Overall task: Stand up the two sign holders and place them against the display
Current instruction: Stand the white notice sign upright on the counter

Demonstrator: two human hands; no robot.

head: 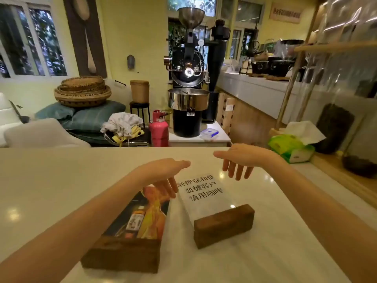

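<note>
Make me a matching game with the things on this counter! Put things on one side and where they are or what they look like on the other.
1. picture sign holder
2. text sign holder
3. tissue pack
4. left hand

a. green, at the counter's right edge
b. open, above the picture sign
c. lying flat, clear panel with black writing
d. lying flat, nearest the left arm

Pairs: 1-d, 2-c, 3-a, 4-b

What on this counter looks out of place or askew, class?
Both sign holders lie flat instead of upright. The picture sign holder and the text sign holder rest on their backs on the counter, panels pointing away at slightly different angles. The left hand and right hand hover open above them.
</note>
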